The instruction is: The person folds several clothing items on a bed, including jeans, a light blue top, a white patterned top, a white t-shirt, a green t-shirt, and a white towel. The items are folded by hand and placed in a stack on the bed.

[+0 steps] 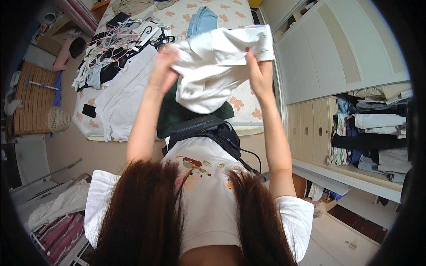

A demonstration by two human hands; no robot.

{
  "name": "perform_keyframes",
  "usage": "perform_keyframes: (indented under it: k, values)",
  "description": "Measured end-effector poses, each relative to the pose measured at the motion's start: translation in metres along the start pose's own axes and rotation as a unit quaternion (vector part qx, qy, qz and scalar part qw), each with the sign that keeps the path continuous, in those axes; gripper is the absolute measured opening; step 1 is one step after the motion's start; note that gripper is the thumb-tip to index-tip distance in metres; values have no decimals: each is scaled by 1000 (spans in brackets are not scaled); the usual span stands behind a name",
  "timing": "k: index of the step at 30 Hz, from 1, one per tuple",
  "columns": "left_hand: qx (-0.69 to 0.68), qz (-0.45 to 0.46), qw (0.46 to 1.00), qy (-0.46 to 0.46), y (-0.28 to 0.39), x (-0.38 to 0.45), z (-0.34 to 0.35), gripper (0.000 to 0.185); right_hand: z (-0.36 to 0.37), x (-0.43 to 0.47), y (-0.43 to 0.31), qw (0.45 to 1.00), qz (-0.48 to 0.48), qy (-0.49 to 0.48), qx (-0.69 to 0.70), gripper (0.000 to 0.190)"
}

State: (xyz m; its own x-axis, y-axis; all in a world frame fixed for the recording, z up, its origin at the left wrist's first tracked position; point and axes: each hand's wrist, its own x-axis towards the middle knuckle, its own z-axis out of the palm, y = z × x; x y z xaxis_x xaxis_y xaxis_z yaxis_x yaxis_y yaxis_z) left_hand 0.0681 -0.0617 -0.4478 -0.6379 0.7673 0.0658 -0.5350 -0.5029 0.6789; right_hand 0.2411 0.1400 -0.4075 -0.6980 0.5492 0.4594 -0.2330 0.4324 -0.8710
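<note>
A bunched white garment (209, 73) with small marks near one edge is held up over the bed. My left hand (164, 68), slightly blurred, grips its left end. At its right end, my right hand (260, 73) pinches the cloth with the thumb on top. Below the garment, a dark green cloth (169, 113) lies at the bed's near edge. A pale grey garment (129, 89) is spread to the left of it. Folded light blue cloth (202, 21) lies beyond the white garment. The bed (238, 103) has a bear-patterned sheet.
Tangled hangers (116, 46) and clothes pile at the bed's left, with a black phone (89, 110) near the edge. To the right stands a wardrobe with a sliding door (336, 50) and shelves of folded clothes (379, 121). A woven basket (58, 119) is on the left.
</note>
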Motion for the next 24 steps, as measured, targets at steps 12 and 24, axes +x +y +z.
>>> perform_keyframes:
  k: [12,24]
  values:
    - [563,297,634,439,107,-1,-97,26,-19,10,14,781,209,-420,-412,45]
    - [540,-147,744,-364,-17,-3,59,46,-9,46,-79,865,44,-461,-194,20]
